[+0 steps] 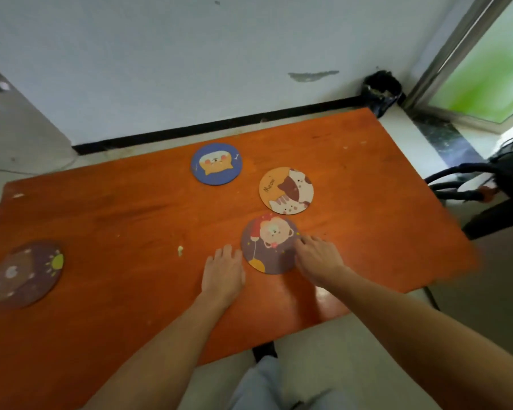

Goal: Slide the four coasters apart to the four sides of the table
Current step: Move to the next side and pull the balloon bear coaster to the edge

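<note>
Orange wooden table (116, 220), scuffed and glossy, held four flat round coasters. Brown coaster (26, 273) lay blurred near the left edge. Blue coaster (216, 164) sat by the far edge, orange cat coaster (286, 190) just right of it. Purple bear coaster (268, 244) was partly hidden under the right hand (318, 258), fingers spread flat. Left hand (222, 273) rested flat beside it, fingers loosely together.
</note>
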A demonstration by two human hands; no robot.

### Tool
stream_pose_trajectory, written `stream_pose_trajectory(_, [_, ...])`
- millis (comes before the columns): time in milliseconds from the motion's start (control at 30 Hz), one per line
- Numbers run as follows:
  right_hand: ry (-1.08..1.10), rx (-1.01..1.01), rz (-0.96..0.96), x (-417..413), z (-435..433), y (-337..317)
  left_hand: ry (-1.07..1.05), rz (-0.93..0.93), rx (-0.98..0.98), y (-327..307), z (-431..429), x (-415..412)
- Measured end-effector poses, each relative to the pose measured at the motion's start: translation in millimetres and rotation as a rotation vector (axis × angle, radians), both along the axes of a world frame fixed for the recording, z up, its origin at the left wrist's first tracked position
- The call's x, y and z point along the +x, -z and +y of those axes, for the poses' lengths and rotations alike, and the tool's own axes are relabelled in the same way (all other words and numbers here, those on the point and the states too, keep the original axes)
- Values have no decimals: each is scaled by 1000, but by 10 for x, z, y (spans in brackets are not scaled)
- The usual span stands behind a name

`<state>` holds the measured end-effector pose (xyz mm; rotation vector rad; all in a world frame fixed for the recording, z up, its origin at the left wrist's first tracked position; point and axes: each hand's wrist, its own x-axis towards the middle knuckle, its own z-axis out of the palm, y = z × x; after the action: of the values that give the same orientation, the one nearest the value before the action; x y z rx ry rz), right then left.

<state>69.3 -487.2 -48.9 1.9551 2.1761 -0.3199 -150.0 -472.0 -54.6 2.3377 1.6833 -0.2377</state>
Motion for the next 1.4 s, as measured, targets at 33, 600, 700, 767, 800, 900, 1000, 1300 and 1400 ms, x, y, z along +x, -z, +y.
stream_pose_trajectory(33, [16,-8,12,12,94,42,-16,-15,-19,58,90,42])
stream_pose_trajectory(600, [701,-162,499,99,620,409,-837,-540,-281,303,494,382])
stream_pose_trajectory(700, [734,-173,681,66,567,338,-833,-615,-303,257,475,286])
stream_pose_trajectory(767, [730,-176,807,25,534,230,-905,-697,-342,230,405,199])
stream_pose_trajectory(800, [718,-192,871,-1,516,164,-984,-755,-377,210,350,151])
stream_pose_trajectory(900, [713,-332,1015,-58,440,66,-1224,-921,-433,158,120,2])
stream_pose_trajectory(1000, [685,-498,910,-136,308,122,-1366,-1036,-466,133,-188,-111])
stream_pose_trajectory(1300, [-134,-365,310,-576,556,75,-855,-370,-337,178,-742,-381])
stream_pose_trajectory(1400, [-123,-322,355,-624,512,68,-714,-336,-188,107,-527,-434])
